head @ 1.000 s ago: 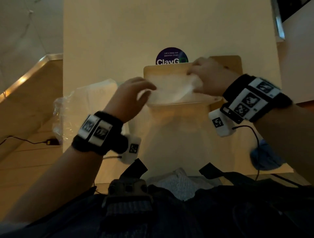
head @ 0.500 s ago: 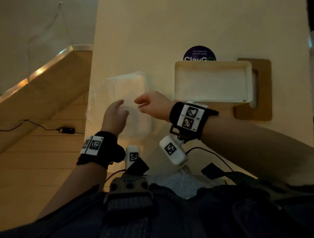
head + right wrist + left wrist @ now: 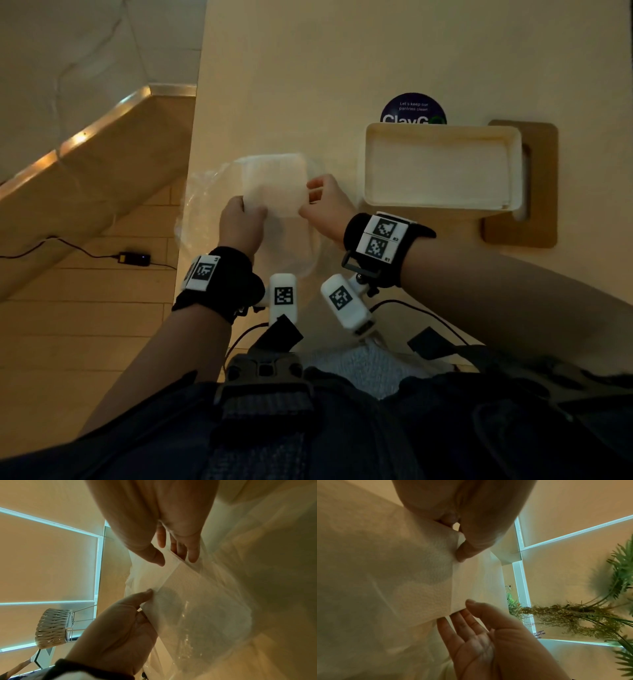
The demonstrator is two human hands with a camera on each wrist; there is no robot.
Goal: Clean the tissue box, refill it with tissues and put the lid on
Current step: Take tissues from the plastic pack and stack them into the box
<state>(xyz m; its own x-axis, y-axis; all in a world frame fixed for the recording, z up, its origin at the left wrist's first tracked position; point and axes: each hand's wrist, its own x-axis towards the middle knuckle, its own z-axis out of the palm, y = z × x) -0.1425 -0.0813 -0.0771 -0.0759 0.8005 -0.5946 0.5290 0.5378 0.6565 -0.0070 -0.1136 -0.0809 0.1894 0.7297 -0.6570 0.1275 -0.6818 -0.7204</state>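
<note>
Tissue box (image 3: 442,205), open oblong; soft dimpled tissues (image 3: 274,192) between hands.

- Office pantry or shared break area: round sticker (image 3: 413,109) on pale counter (image 3: 342,68) reads "Let's keep our pantries clean".
- Roller-blind windows (image 3: 42,561), decorative plants (image 3: 590,615), woven chair (image 3: 51,627).

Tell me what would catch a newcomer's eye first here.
First, the stack of tissues held up between the left hand and the right hand, above a clear plastic wrapper at the table's left edge. Next, the open tissue box to the right, already holding tissues, with its wooden lid lying under and beside it.
</note>
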